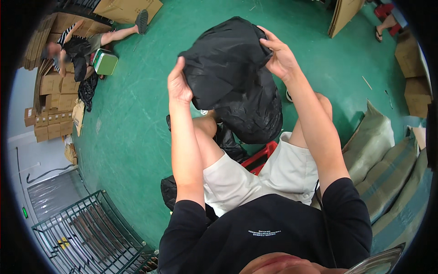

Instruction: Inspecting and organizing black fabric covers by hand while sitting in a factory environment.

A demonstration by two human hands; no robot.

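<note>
A large black fabric piece (228, 59), thin and wrinkled, is held up in front of me between both hands. My left hand (180, 84) grips its left edge, the thumb up and the fingers hidden behind the cloth. At the upper right edge, my right hand (279, 57) pinches the fabric between thumb and fingers. The lower part of the cloth (253, 112) bulges down between my knees. Whether it is a bag or a cover I cannot tell. More black material (228, 144) lies below it, beside a red plastic object (259, 157) between my thighs.
Stuffed woven sacks (378, 169) lie to my right. A dark green metal rack (91, 228) stands at the lower left. At the far left a person (75, 50) handles black material near a green-and-white box (105, 62) and stacked cartons (57, 107). More cartons (410, 55) line the right.
</note>
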